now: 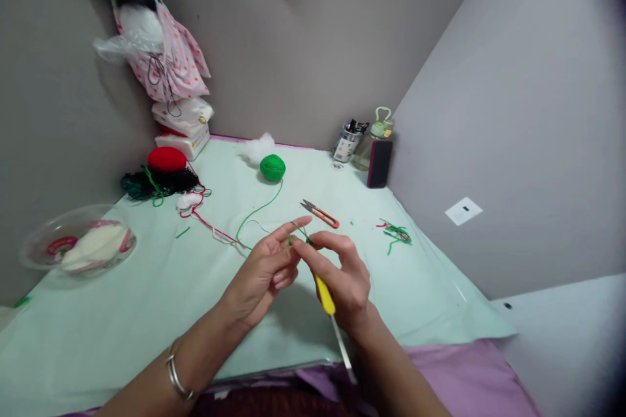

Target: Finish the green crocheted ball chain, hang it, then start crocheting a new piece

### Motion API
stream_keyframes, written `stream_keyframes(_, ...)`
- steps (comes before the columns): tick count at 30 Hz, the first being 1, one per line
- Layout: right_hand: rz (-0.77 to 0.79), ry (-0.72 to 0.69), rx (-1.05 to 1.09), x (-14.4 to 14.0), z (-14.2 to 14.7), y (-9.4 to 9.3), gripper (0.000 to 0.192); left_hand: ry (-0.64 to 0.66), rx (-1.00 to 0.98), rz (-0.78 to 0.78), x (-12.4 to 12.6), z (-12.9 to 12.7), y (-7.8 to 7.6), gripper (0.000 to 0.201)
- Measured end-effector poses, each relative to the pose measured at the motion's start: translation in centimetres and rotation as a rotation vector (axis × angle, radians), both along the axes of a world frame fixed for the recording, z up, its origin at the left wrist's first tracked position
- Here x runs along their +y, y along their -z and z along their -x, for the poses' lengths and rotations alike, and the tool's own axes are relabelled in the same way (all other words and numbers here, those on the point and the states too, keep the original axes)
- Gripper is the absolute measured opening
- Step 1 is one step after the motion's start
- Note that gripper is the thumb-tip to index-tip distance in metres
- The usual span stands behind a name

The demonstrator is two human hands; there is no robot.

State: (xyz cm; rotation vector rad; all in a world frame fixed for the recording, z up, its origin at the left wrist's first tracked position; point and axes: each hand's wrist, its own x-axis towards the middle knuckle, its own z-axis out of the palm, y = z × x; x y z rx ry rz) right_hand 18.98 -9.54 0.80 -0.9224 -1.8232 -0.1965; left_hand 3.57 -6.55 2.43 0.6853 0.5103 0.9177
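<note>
My left hand (271,267) pinches green yarn (257,210), which runs over its raised index finger and back to a green yarn ball (272,168). Closed around a crochet hook with a yellow grip (325,294) is my right hand (342,273); the hook's metal shaft points down toward me. Both hands meet fingertip to fingertip over the table, and a small bit of green work sits between them, mostly hidden by the fingers. Just beyond the hands lie orange thread snips (320,214), their blades pointing left.
White stuffing (259,148) lies behind the ball. At left are a red yarn ball (167,159), dark yarn (159,186) and a clear plastic bowl (36,241). Yarn scraps (397,234) lie at right. A phone (380,164), a bottle (382,124) and a pen cup (346,143) stand at the back right.
</note>
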Motion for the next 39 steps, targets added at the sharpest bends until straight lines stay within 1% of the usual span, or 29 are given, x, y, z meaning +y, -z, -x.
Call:
stream_keyframes(1,0.028,-0.02,0.082,0.0,0.0,-0.1,0.04,0.034,-0.027,0.034,0.1,0.1,-0.1,0.05)
stream_keyframes(3,0.119,-0.092,0.305,0.2,0.0,-0.4,0.031,0.045,-0.055,0.06,0.2,0.3,-0.3,0.045)
stream_keyframes(5,0.237,-0.205,0.525,0.4,-0.1,-0.7,0.022,0.003,-0.054,0.04,0.3,0.3,-0.4,0.041)
stream_keyframes(7,0.338,-0.291,0.647,0.7,-0.2,-0.9,0.018,-0.035,-0.023,-0.006,0.1,0.1,-0.5,0.041)
stream_keyframes(8,0.374,-0.307,0.656,0.9,-0.2,-1.0,0.017,-0.046,0.003,-0.034,0.0,0.0,-0.5,0.041)
stream_keyframes(10,0.397,-0.296,0.62,1.0,-0.2,-1.0,0.015,-0.054,0.065,-0.089,-0.2,-0.2,-0.4,0.04)
stream_keyframes(13,0.362,-0.286,0.592,1.1,-0.2,-1.1,0.016,-0.067,0.139,-0.148,-0.1,-0.4,-0.2,0.036)
stream_keyframes(15,0.333,-0.277,0.562,1.0,-0.2,-0.9,0.019,-0.087,0.161,-0.16,0.0,-0.5,-0.1,0.034)
stream_keyframes(17,0.281,-0.224,0.453,0.8,-0.2,-0.6,0.023,-0.12,0.16,-0.154,0.2,-0.6,-0.1,0.035)
stream_keyframes(19,0.197,-0.131,0.28,0.6,0.0,-0.1,0.031,-0.145,0.135,-0.122,0.3,-0.7,0.0,0.039)
stream_keyframes(21,0.101,-0.05,0.156,0.5,0.1,0.3,0.041,-0.12,0.085,-0.054,0.2,-0.7,-0.1,0.043)
stream_keyframes(22,0.078,-0.037,0.145,0.4,0.2,0.4,0.043,-0.091,0.054,-0.014,0.2,-0.7,-0.1,0.044)
stream_keyframes(23,0.077,-0.046,0.172,0.4,0.2,0.3,0.043,-0.058,0.023,0.023,0.2,-0.6,-0.1,0.044)
stream_keyframes(25,0.133,-0.103,0.309,0.4,0.1,0.1,0.035,-0.011,-0.032,0.068,0.2,-0.4,-0.1,0.042)
stream_keyframes(29,0.291,-0.195,0.642,0.7,-0.4,-0.8,0.017,-0.02,-0.084,0.078,0.5,0.1,-0.1,0.029)
stream_keyframes(32,0.412,-0.292,0.843,1.1,-0.6,-1.0,0.017,-0.03,-0.09,0.078,0.6,0.2,0.0,0.019)
stream_keyframes(33,0.454,-0.33,0.873,1.2,-0.6,-0.9,0.018,-0.034,-0.088,0.072,0.6,0.1,0.0,0.018)
stream_keyframes(35,0.502,-0.377,0.855,1.3,-0.6,-0.8,0.018,-0.041,-0.067,0.038,0.4,-0.2,0.1,0.022)
stream_keyframes(39,0.467,-0.33,0.704,1.3,-0.4,-0.5,0.014,-0.045,0.052,-0.105,0.0,-0.6,0.2,0.032)
